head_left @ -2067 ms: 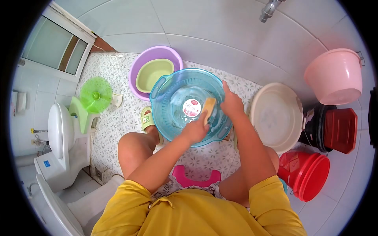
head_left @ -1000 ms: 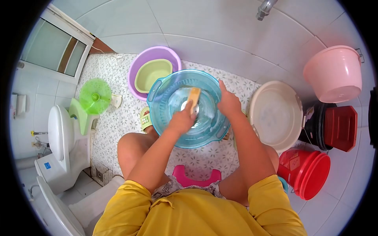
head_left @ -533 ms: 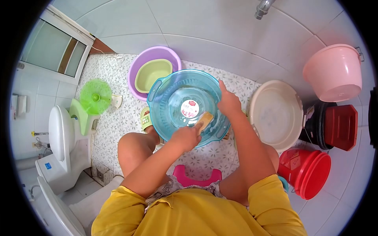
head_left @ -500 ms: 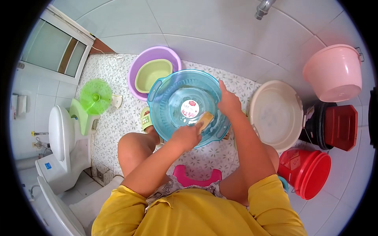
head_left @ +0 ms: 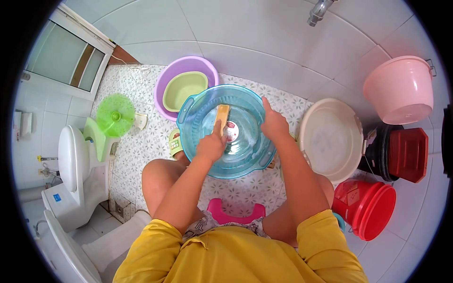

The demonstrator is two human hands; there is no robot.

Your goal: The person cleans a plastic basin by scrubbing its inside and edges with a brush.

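A translucent blue basin (head_left: 189, 141) is held between my knees, its inside facing up at me. My left hand (head_left: 210, 146) is closed around a wooden-backed scrub brush (head_left: 222, 114), which lies against the inner bottom of the basin, left of a round white and red sticker (head_left: 231, 131). Whatever bristles it has are hidden underneath. Wet, whitish streaks show on the basin's bottom. On the right side, my right hand (head_left: 275, 124) grips the basin's rim, fingers over the edge.
Behind the basin stand a purple tub (head_left: 163, 78) and a pale green basin (head_left: 185, 89). To the right are a cream basin (head_left: 330, 141), a pink bucket (head_left: 401, 87), dark red tubs (head_left: 408, 153) and red buckets (head_left: 377, 212). A toilet (head_left: 71, 155) and green fan-like disc (head_left: 114, 114) are left.
My left hand has carried the scrub brush from the basin's lower right up and leftward, past the sticker. The right hand keeps its hold on the rim.
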